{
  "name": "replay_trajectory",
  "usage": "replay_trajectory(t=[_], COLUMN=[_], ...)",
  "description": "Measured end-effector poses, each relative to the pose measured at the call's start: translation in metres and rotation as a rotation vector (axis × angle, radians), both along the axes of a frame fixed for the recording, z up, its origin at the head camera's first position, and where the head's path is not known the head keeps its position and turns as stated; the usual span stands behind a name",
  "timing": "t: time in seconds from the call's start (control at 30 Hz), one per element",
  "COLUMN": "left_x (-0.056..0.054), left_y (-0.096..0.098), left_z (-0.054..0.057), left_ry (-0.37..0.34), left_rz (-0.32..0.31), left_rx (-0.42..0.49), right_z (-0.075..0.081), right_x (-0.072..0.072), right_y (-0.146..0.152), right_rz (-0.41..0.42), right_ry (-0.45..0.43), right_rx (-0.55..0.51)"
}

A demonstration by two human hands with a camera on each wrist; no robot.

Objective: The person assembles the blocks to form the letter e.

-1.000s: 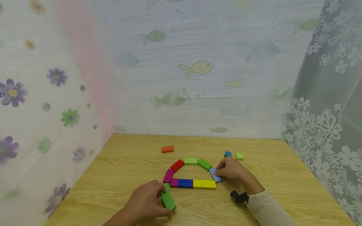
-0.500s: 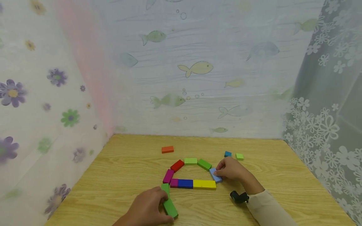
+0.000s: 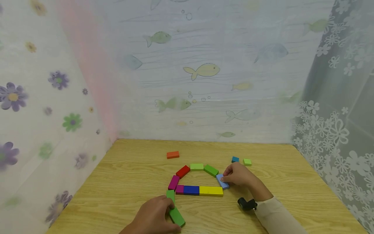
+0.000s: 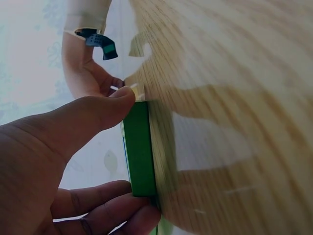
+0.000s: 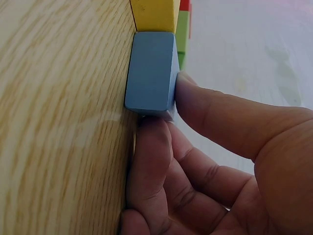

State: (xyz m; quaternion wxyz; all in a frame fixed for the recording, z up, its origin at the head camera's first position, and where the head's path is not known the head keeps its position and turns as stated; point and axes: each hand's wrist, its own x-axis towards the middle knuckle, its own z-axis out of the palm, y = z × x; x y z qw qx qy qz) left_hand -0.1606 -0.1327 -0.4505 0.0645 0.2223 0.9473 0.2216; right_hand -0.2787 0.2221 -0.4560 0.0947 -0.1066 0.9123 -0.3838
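Observation:
My left hand (image 3: 153, 214) grips a green block (image 3: 177, 217) by its ends, thumb at the near one, fingers at the far one. That block meets a shorter-looking green block (image 3: 170, 195), partly covered by the fingers. With thumb on top and a finger at the side, my right hand (image 3: 241, 177) pinches a light blue block (image 5: 151, 73). It ends an arch of a green block (image 3: 211, 170), a light green block (image 3: 196, 167), a red block (image 3: 182, 171) and a magenta block (image 3: 173, 182). Below run a small magenta block (image 3: 180, 189), a dark blue block (image 3: 191, 190) and a yellow block (image 3: 211, 191).
On the wooden table (image 3: 134, 162), an orange block (image 3: 173, 155) lies behind the arch. A small blue block (image 3: 235, 159) and a small light green block (image 3: 247, 162) lie beyond my right hand. A black device (image 3: 246, 204) sits at the right wrist.
My left hand has moved slightly nearer and to the right, swinging the near end of the long green block the same way. The right hand and light blue block have stayed put.

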Motion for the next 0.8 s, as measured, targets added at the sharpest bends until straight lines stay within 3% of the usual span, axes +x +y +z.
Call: replay_trajectory(t=[0.8], left_x=[0.0014], left_y=[0.0045], left_z=[0.0024], left_ry=[0.046], left_rz=[0.01], left_rx=[-0.04], right_z=[0.0017], right_x=[0.001], right_y=[-0.0005], right_rz=[-0.009], right_ry=[-0.011], right_rx=[0.006])
